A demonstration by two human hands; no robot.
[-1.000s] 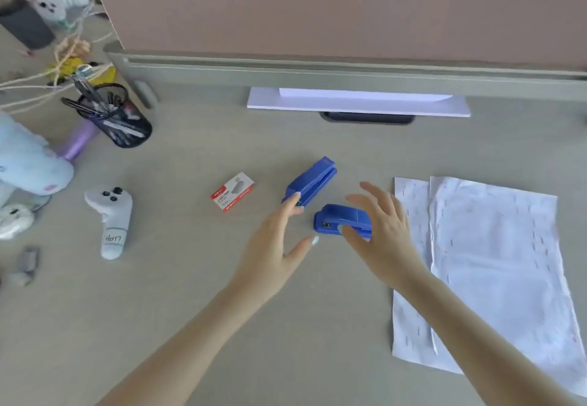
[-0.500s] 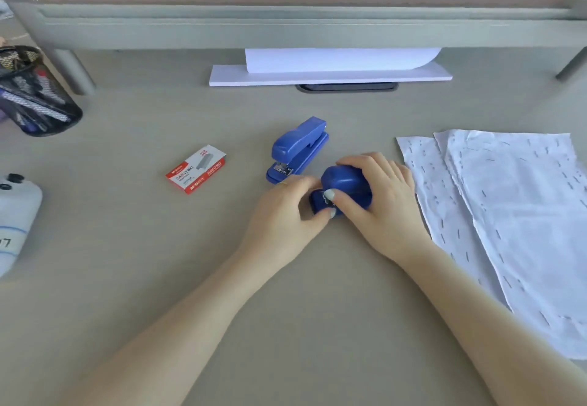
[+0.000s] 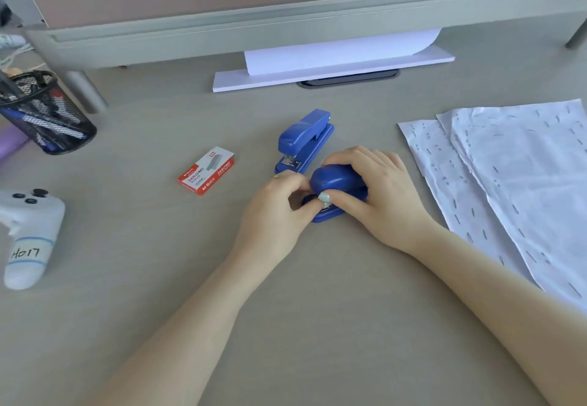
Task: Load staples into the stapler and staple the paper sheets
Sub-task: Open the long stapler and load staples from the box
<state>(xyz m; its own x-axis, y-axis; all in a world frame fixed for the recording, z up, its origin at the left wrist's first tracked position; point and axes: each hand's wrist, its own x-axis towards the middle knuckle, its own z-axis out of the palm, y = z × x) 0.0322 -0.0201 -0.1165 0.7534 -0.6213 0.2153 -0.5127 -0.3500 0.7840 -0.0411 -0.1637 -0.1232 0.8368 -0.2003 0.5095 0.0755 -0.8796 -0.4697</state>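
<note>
Far left: a white game-style controller with a handwritten label (image 3: 30, 230) and a black wire-mesh pen pot (image 3: 44, 113) are seen on the beige matte desk (image 3: 158, 278). Right of those, a small red-and-white cardboard staple box (image 3: 206, 171) lies closed, untouched, well apart from the hands. Centre: two blue plastic staplers. The far blue stapler (image 3: 305, 140) sits unheld, just beyond the near one. The near blue stapler (image 3: 336, 191) rests on the desk and is held from both sides: left hand (image 3: 273, 215) with fingers curled and pinching at its front end, right hand (image 3: 381, 195) wrapped over its top and rear, thumb pressed on the side. Step judged: the stapler is being opened for loading; no staples are out yet. Next move likely calls for the top to be lifted off the magazine, then the box fetched from the left. Right: crumpled white paper sheets already full of staples (image 3: 524, 183) lie overlapped, unheld. Far edge: a grey partition rail (image 3: 286, 33), a flat white board with a curled sheet (image 3: 333, 65) under it.
</note>
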